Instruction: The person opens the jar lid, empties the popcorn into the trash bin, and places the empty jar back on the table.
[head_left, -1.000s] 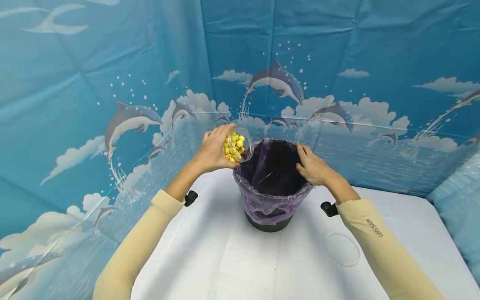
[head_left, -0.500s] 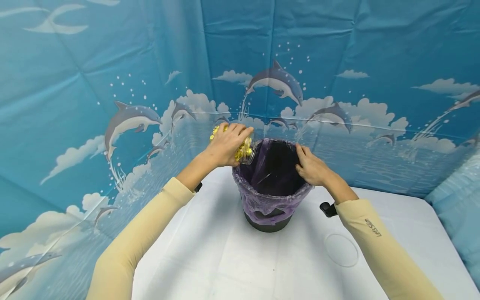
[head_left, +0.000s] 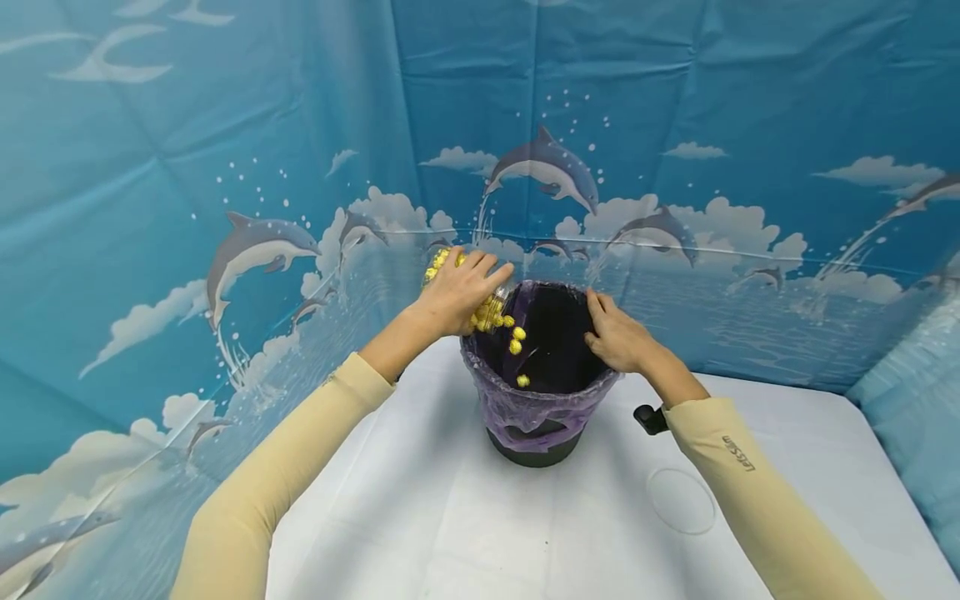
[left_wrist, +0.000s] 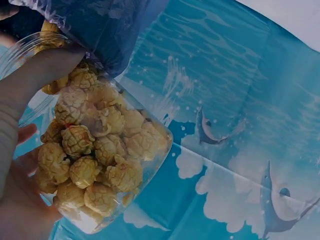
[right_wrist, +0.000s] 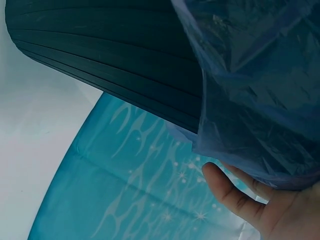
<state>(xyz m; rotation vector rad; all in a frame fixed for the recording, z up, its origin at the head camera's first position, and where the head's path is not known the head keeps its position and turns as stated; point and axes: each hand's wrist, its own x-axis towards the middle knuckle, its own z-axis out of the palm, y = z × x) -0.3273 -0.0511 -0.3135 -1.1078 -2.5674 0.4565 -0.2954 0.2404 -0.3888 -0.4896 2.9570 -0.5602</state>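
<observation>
My left hand (head_left: 456,298) grips a clear plastic jar (left_wrist: 166,136) of yellow popcorn (left_wrist: 85,170), tipped with its mouth over the left side of a dark trash can (head_left: 536,456). Several loose popcorn pieces (head_left: 518,334) are in the air below the jar mouth, inside the can's opening. Much of the popcorn is still in the jar in the left wrist view. A purple bag (head_left: 517,412) lines the can and folds down over its rim. My right hand (head_left: 626,340) holds the can's right rim through the bag, with fingers (right_wrist: 227,192) on the outer side.
The can stands on a white-covered table (head_left: 450,533). A thin, clear round lid-like ring (head_left: 681,468) lies flat to the right of the can. Blue dolphin-print curtains (head_left: 637,83) hang close behind and on both sides.
My left hand has turned over and moved a little right, tipping the jar further down. Popcorn now drops out into the can. The right hand stays on the rim.
</observation>
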